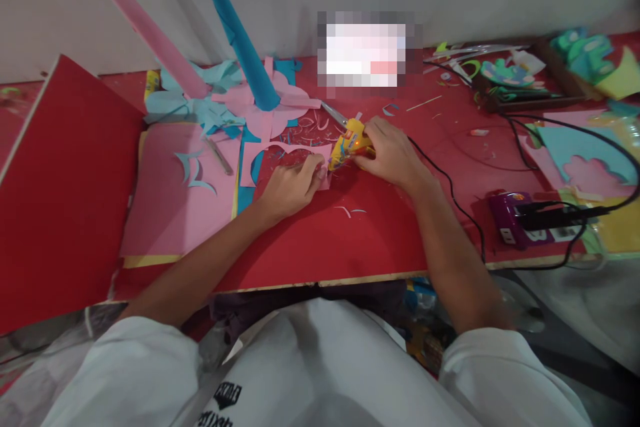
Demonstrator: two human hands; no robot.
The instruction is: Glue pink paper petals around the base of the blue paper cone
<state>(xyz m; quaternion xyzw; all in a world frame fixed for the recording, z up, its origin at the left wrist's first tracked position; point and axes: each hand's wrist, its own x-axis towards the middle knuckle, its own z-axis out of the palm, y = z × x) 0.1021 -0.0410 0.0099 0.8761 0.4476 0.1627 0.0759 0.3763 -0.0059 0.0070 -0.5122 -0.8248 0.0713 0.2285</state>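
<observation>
A yellow glue gun (344, 147) is gripped in my right hand (390, 150), its front end angled down and left toward my other hand. My left hand (294, 188) has its fingers pinched at the right side of a cut-out pink paper sheet (249, 165); the exact fingertip contact is partly hidden. Just behind, a blue paper tube (243, 47) leans up from a pink flower-shaped paper piece (237, 99). A grey pointed tool (334, 113) lies beyond the glue gun, touching or close to it.
Left are pink sheets (165, 193) with a cutter-like tool (218, 155), a pink tube (150, 27) and a raised red board (65, 200). Right are a purple box (513, 217), black cords (450, 180) and a brown tray (537, 103). Paper scraps (315, 125) litter the red table (310, 247).
</observation>
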